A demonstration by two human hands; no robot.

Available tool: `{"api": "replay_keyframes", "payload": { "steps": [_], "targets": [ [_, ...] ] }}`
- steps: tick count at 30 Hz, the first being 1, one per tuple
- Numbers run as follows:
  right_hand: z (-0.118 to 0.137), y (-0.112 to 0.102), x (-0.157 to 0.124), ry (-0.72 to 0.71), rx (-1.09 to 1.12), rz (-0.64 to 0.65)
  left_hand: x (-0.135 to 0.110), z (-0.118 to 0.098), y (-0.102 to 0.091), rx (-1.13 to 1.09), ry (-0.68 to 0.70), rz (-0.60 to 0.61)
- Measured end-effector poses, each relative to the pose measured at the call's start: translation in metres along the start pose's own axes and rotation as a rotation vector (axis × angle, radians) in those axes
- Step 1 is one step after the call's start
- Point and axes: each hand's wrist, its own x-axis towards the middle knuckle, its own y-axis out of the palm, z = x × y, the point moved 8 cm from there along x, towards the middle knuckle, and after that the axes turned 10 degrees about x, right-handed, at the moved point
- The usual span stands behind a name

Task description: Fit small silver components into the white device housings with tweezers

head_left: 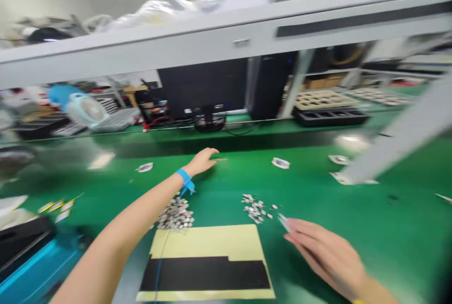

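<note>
My left hand [203,161], with a blue wrist strap [186,180], reaches across the green work mat [226,196]. Its thumb and fingers are apart, and a thin pale object [221,159] lies just beyond them. At the lower right, my right hand [323,252] is closed on a small, pale, thin tool [283,222]; blur hides its exact kind. Left of the tool tip is a loose group of small silvery pieces [256,209]. A larger pile of similar pieces [175,214] sits beside my left forearm. Below lies a yellow sheet [208,238] with a black band [208,273].
A monitor [205,87] stands at the back beneath a white shelf beam [219,28]. A slanted white post [399,127] meets the mat at right. Trays [328,108] stand back right. A blue bin [38,271] sits lower left, and a small fan [88,108] back left.
</note>
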Motion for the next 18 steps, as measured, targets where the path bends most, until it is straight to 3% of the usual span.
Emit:
{"api": "replay_keyframes", "payload": {
  "steps": [1, 4, 7, 9, 11, 14, 18],
  "targets": [
    [0.021, 0.009, 0.006, -0.140, -0.092, 0.168, 0.008, -0.020, 0.002, 0.006, 0.058, 0.006],
    [0.061, 0.016, 0.013, -0.367, -0.145, 0.307, 0.039, -0.087, 0.028, 0.017, 0.221, 0.055],
    [0.076, 0.008, 0.017, -0.465, -0.162, 0.185, 0.070, -0.144, 0.066, 0.029, 0.312, 0.101],
    [0.077, -0.001, 0.017, -0.503, -0.223, 0.092, 0.086, -0.169, 0.086, 0.029, 0.346, 0.110],
    [0.075, -0.011, 0.015, -0.550, -0.286, -0.006, 0.097, -0.184, 0.098, 0.026, 0.375, 0.110],
    [0.073, -0.025, 0.011, -0.607, -0.318, -0.155, 0.109, -0.187, 0.109, 0.039, 0.385, 0.121],
    [0.066, -0.018, 0.008, -0.612, -0.355, -0.107, 0.117, -0.171, 0.112, 0.076, 0.316, 0.081]
  ]
}}
